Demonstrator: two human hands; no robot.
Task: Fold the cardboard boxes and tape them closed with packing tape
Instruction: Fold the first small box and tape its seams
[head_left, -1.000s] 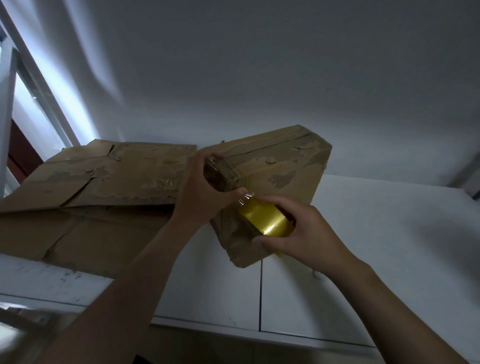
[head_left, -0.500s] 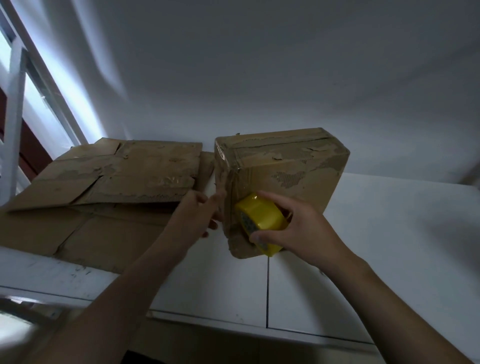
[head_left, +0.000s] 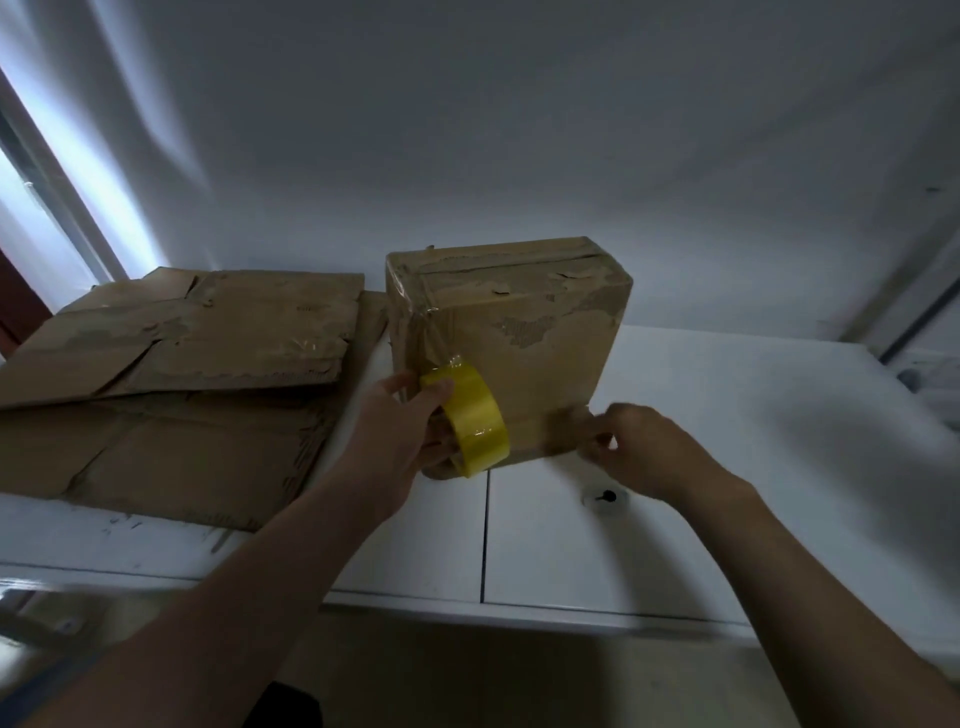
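Observation:
A worn, folded cardboard box (head_left: 524, 332) stands on edge on the white table (head_left: 727, 441), its left side wrapped in clear tape. My left hand (head_left: 400, 436) grips a yellow roll of packing tape (head_left: 470, 415) against the box's lower left corner. A strip of tape runs from the roll up the box's left edge. My right hand (head_left: 639, 447) pinches at the box's lower right corner, fingers curled on the cardboard edge.
Several flattened cardboard boxes (head_left: 176, 374) lie stacked on the table to the left. A small round fitting (head_left: 602, 497) sits in the tabletop below my right hand. A white wall rises behind, and a window frame (head_left: 47, 197) runs along the left.
The tape roll passed from my right hand to my left. My right hand moved to the box's lower right corner. The box went from tilted to upright.

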